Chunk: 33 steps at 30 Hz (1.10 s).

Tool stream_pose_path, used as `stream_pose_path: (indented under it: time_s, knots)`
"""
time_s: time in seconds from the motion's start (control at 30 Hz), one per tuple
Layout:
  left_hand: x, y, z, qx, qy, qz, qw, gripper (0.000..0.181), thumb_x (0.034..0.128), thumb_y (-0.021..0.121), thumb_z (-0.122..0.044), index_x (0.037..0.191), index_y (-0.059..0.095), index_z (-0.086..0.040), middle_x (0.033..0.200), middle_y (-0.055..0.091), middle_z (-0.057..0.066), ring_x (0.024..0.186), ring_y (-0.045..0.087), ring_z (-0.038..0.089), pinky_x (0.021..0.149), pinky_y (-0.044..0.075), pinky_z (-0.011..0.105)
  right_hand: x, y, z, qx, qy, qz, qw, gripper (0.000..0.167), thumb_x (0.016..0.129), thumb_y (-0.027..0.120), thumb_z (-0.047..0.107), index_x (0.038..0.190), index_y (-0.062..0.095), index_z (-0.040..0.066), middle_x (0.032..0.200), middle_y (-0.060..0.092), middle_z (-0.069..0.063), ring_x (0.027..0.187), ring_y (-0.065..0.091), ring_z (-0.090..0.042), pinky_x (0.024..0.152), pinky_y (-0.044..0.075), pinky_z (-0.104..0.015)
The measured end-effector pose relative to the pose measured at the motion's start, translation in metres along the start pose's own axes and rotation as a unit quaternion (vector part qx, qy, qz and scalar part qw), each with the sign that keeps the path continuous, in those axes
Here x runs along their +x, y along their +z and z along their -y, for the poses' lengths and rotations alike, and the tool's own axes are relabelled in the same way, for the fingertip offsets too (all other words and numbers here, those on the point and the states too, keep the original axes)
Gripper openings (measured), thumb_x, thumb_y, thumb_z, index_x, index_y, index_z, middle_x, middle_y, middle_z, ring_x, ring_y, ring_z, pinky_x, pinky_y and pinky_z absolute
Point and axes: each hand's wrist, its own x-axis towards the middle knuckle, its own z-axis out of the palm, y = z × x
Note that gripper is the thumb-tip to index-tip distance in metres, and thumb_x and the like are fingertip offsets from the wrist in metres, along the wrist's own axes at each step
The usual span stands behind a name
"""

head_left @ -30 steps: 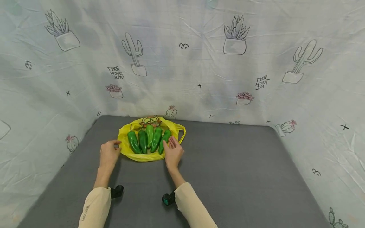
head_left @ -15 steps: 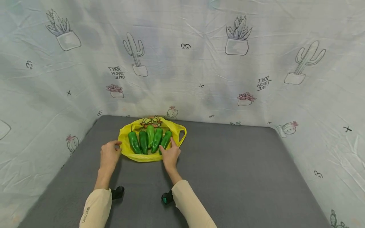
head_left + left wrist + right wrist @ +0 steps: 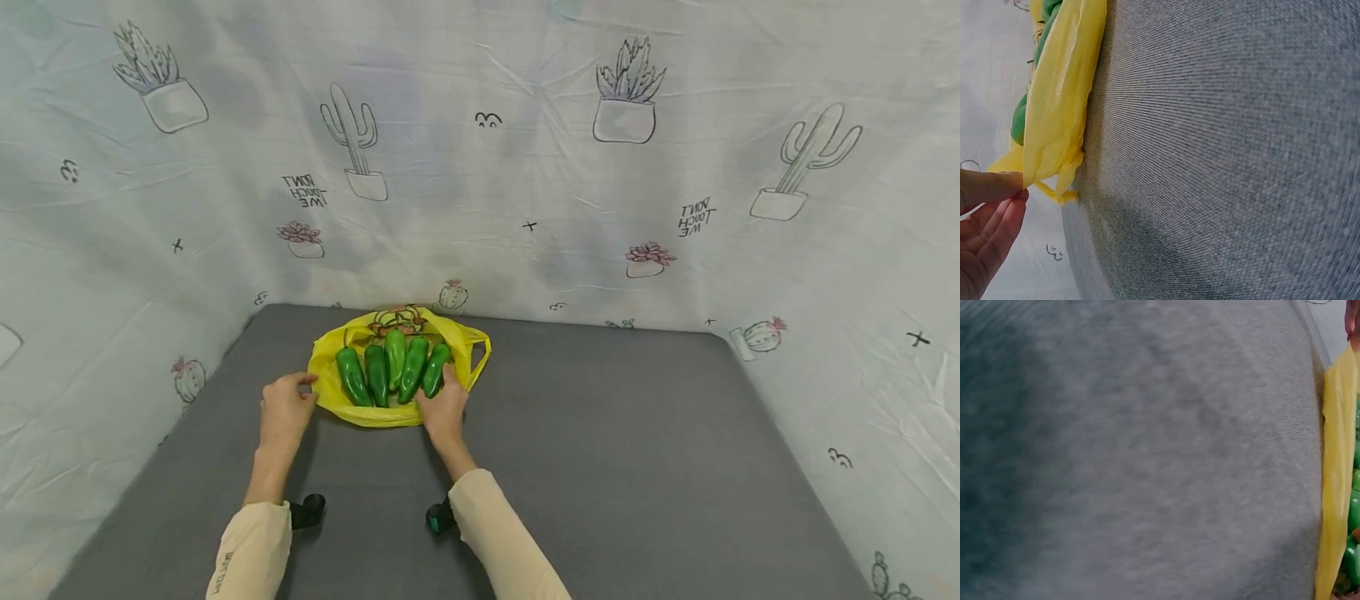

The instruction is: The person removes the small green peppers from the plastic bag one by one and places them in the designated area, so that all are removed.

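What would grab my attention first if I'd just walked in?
Probably the bright yellow bag, lying near the far edge of the grey table, open on five green peppers. The left hand pinches its left rim; the right hand is at the rightmost pepper. Behind them hangs a pale cloth with drawn cacti.

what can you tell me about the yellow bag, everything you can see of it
The yellow bag looks like thin, crinkled, slightly translucent plastic, with a coloured print on its far side and a handle loop at the right. It lies on the grey table, mouth open, five green peppers inside. The left grip pinches its left edge. The right grip reaches across the near right rim to the rightmost pepper; whether it touches the bag is unclear.
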Motion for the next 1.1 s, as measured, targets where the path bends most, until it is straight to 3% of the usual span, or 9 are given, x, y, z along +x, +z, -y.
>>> stream_pose_path:
  time_s: [0.1,0.33,0.47,0.6,0.8,1.0,1.1]
  knots:
    - [0.0,-0.001,0.0,0.001,0.004,0.0,1.0,0.026,0.0806,0.067,0.009,0.106,0.068,0.01,0.1,0.066,0.031,0.077,0.067,0.038,0.063,0.053,0.049,0.0,0.0,0.004,-0.015,-0.007,0.016,0.9997,0.061,0.078,0.076,0.004,0.131,0.051,-0.01,0.119,0.062,-0.024,0.102,0.064,-0.034,0.081,0.054,-0.041]
    - [-0.001,0.002,-0.002,-0.002,0.006,0.003,1.0,0.026,0.0802,0.068,0.01,0.107,0.067,0.01,0.103,0.065,0.03,0.078,0.067,0.038,0.063,0.053,0.048,0.0,0.0,0.003,-0.027,-0.005,0.054,0.9982,0.077,0.08,0.077,0.005,0.144,0.035,-0.007,0.141,0.044,-0.025,0.128,0.046,-0.033,0.096,0.047,-0.039]
    - [0.0,0.005,-0.002,-0.001,0.003,0.001,1.0,0.026,0.0808,0.067,0.009,0.106,0.068,0.01,0.104,0.065,0.03,0.079,0.067,0.038,0.064,0.054,0.048,0.002,0.0,0.0,-0.04,-0.006,0.062,0.9972,0.072,0.084,0.072,0.005,0.145,0.036,-0.003,0.146,0.037,-0.026,0.13,0.044,-0.035,0.094,0.047,-0.039]
    - [0.001,0.006,-0.003,0.001,0.002,-0.001,1.0,0.025,0.0814,0.067,0.009,0.106,0.068,0.01,0.104,0.065,0.03,0.079,0.068,0.037,0.064,0.054,0.048,0.004,0.0,-0.003,-0.065,-0.001,0.049,0.9967,0.066,0.084,0.074,0.01,0.14,0.043,-0.007,0.139,0.046,-0.026,0.123,0.052,-0.035,0.09,0.05,-0.039]
    - [0.0,0.005,-0.004,-0.007,0.006,-0.001,1.0,0.025,0.0806,0.067,0.01,0.106,0.067,0.011,0.103,0.065,0.031,0.079,0.068,0.038,0.063,0.054,0.048,0.005,0.001,-0.006,-0.069,0.019,-0.021,0.9972,0.059,0.077,0.081,0.015,0.126,0.056,-0.005,0.101,0.068,-0.019,0.091,0.068,-0.029,0.076,0.055,-0.038]
    - [-0.002,0.002,-0.003,-0.007,0.012,-0.002,0.9999,0.025,0.08,0.068,0.011,0.105,0.068,0.011,0.1,0.066,0.031,0.078,0.068,0.038,0.062,0.054,0.047,0.007,0.003,-0.001,-0.077,0.058,-0.028,0.9949,0.07,0.074,0.083,0.03,0.129,0.057,-0.005,0.103,0.069,-0.024,0.087,0.069,-0.032,0.078,0.055,-0.039]
    - [-0.002,0.0,-0.002,-0.007,0.013,-0.005,0.9999,0.025,0.0796,0.068,0.011,0.105,0.068,0.012,0.099,0.066,0.031,0.077,0.068,0.038,0.062,0.054,0.048,0.007,0.003,0.001,-0.07,0.063,-0.032,0.9951,0.063,0.075,0.083,0.027,0.125,0.061,-0.004,0.103,0.069,-0.024,0.088,0.068,-0.032,0.079,0.055,-0.039]
